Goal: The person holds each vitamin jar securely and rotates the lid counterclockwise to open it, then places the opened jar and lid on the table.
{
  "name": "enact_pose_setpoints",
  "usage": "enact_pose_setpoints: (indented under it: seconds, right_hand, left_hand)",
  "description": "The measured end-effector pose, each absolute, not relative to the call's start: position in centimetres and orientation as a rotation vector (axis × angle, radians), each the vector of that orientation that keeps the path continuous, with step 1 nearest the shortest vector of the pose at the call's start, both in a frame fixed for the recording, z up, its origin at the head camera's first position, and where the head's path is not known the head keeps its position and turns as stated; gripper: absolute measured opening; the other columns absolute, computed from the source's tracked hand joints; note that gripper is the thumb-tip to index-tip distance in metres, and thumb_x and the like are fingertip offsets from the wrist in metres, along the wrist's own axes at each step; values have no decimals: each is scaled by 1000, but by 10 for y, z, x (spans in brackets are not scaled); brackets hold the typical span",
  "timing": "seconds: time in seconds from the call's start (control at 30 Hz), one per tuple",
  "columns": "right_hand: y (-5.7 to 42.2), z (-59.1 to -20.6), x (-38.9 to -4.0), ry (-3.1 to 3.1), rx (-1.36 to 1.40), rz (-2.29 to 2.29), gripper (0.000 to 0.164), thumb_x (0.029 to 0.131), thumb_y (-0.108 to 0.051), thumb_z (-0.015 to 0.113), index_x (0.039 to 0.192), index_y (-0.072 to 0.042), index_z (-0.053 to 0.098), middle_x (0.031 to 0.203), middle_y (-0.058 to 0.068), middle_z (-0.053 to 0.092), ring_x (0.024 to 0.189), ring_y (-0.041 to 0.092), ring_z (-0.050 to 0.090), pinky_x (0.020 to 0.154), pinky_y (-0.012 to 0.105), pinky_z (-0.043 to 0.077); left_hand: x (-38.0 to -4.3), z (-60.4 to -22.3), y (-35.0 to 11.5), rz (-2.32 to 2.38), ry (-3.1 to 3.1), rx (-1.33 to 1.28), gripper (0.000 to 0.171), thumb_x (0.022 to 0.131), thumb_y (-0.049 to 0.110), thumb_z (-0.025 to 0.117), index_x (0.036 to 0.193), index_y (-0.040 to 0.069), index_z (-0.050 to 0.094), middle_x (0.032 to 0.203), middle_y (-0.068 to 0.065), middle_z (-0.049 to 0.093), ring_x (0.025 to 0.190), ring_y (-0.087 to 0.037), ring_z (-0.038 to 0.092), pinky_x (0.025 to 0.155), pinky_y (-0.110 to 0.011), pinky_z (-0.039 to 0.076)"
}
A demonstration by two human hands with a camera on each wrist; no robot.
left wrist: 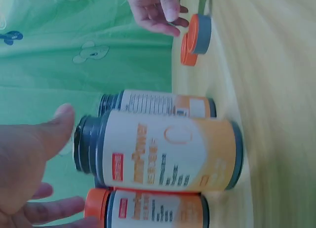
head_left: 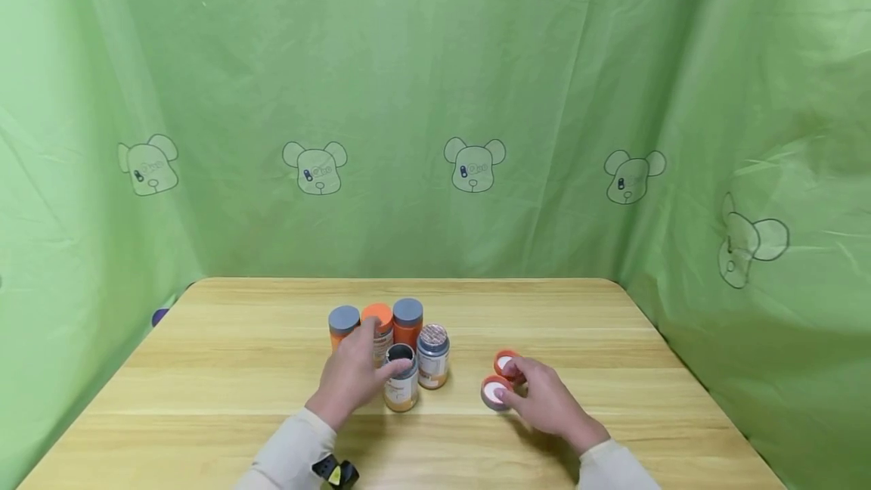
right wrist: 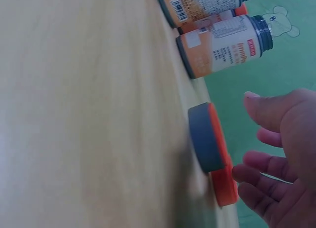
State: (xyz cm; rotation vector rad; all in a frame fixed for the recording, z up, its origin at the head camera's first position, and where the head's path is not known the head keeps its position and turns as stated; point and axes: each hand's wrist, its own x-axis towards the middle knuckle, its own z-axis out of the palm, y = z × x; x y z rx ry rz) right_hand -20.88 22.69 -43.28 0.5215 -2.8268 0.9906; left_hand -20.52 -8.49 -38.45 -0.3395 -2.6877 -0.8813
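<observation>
My left hand (head_left: 350, 380) is spread over the bottle group, thumb apart from the mouth of an uncapped supplement bottle (head_left: 401, 390). In the left wrist view, its fingers reach beside the orange cap (left wrist: 97, 206) of another bottle; contact is unclear. A second uncapped bottle (head_left: 433, 369), its top covered by a patterned seal, stands to the right. My right hand (head_left: 547, 399) hovers, loosely bent, by two upturned lids: a grey lid (right wrist: 205, 139) with an orange rim and an orange lid (right wrist: 225, 186). Fingertips come close to the lids; touching cannot be told.
Two orange bottles with grey caps, the left one (head_left: 344, 317) and the right one (head_left: 408, 313), flank the orange-capped bottle behind. The wooden table (head_left: 238, 369) meets a green curtain (head_left: 395, 233) at its back and sides. A black strap (head_left: 335, 472) sits by the left cuff.
</observation>
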Motion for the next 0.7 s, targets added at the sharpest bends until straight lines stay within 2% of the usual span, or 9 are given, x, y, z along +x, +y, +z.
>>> enact_pose_setpoints:
  seconds: [0.2,0.43,0.57,0.7]
  right_hand:
    - [220,-423,-211,-2770,533,1084,26,84,-18,77,102,-6,61,91,4,63,83,19,60,73,33,51]
    - [210,-414,-209,-2739,507,1176,24,83,-12,76,100,-5,61,93,9,64,87,23,62,78,37,53]
    - [204,-411,-208,-2739,501,1157,24,84,-15,77,101,-9,62,95,7,64,87,20,62,77,34,53]
    - [196,-408,-209,-2714,533,1167,25,84,-19,77,102,-9,62,97,3,64,88,20,62,77,36,53]
  left_hand:
    - [-215,-385,-94,-944,-2479,-243,80,77,36,82,133,-5,43,128,-25,51,116,-39,52,96,-51,44]
    - [-227,-390,-108,-1001,-2504,-121,97,79,37,81,145,-7,25,149,-29,25,137,-44,26,109,-55,25]
    - [-231,-395,-114,-1057,-2558,-66,102,79,36,80,148,-7,18,151,-29,21,139,-44,22,110,-53,23]
    - [-235,-403,-119,-1105,-2596,-22,104,78,34,82,148,-8,16,152,-30,18,139,-45,21,110,-55,22]
